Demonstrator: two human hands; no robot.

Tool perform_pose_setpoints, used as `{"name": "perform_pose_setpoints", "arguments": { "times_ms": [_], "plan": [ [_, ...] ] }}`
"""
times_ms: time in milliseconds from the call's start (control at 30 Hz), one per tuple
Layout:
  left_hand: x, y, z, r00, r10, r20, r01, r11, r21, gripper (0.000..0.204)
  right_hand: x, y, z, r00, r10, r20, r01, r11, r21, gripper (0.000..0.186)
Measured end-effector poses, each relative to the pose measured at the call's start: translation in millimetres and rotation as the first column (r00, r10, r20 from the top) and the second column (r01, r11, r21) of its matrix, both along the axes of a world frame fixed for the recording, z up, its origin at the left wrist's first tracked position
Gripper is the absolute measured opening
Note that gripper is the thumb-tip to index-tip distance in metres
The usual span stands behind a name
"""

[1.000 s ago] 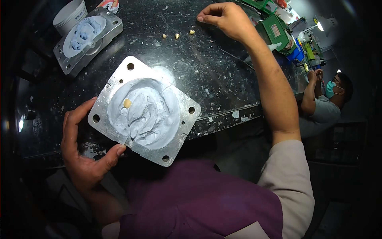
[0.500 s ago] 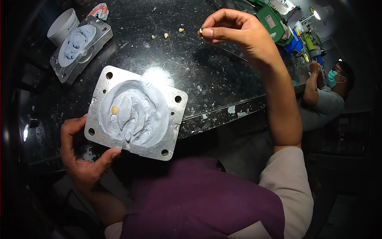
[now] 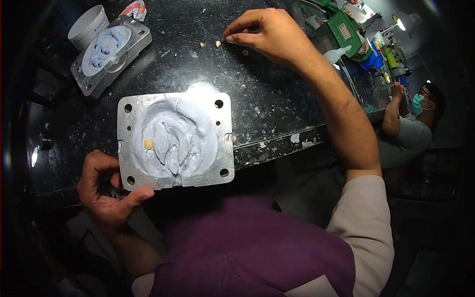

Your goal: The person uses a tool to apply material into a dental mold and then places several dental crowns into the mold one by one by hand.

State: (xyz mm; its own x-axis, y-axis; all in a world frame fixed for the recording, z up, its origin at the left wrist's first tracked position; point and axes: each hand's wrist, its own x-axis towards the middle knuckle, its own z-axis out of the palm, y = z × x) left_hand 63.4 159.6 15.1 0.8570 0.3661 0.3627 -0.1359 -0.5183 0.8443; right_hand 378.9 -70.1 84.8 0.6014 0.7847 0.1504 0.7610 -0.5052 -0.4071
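My left hand (image 3: 106, 198) grips the lower left corner of a metal denture flask half (image 3: 225, 143), thumb on the near edge. The flask half holds a grey-white plaster mould (image 3: 205, 138) with a ridged, arch-shaped hollow. One yellowish artificial tooth (image 3: 148, 144) sits in the left side of the mould. My right hand (image 3: 267, 34) is over the black bench beyond the flask, thumb and forefinger brought together low by its surface. Whatever lies between those fingertips is hidden. Just left of them lie two small teeth (image 3: 217, 44) (image 3: 202, 45).
Back left, another flask half (image 3: 131, 44) with plaster leans by a white tub (image 3: 89, 27) and a pink denture piece (image 3: 134, 10). Green bins (image 3: 341, 32) stand back right. A masked co-worker (image 3: 415, 121) sits at the right. The bench edge (image 3: 277, 143) runs past the flask.
My right hand has moved left and down toward the loose teeth; the tooth seen in its pinch is out of sight. The flask half has turned straighter in my left hand.
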Motion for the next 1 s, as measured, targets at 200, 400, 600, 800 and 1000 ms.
{"name": "perform_pose_setpoints", "arguments": {
  "times_ms": [200, 400, 600, 800, 1000],
  "plan": [
    [-1, 1, -13, 0.961, 0.13, 0.245, -0.095, 0.984, -0.149, 0.054, 2, 6, 26, 0.99, -0.048, 0.131, 0.047, 0.999, 0.007, 0.028],
    [-7, 0, -21, 0.883, 0.263, 0.388, -0.171, 0.952, -0.255, 0.037, -9, 6, 34, 0.994, -0.081, -0.066, 0.07, 0.985, -0.16, 0.026],
    [-2, 5, -14, 0.796, 0.207, 0.568, -0.178, 0.978, -0.107, 0.009, -20, -2, 19, 1.0, -0.028, 0.005, 0.027, 0.996, 0.083, 0.022],
    [-3, 15, -21, 0.74, 0.355, 0.571, -0.421, 0.907, -0.018, 0.032, -60, -58, 9, 0.8, 0.263, -0.54, 0.079, 0.845, 0.529, 0.028],
    [-5, 18, -16, 0.741, 0.306, 0.598, -0.464, 0.877, 0.126, 0.034, -151, -89, 8, 0.363, 0.665, -0.653, -0.108, 0.726, 0.679, 0.014]
  ]
}}
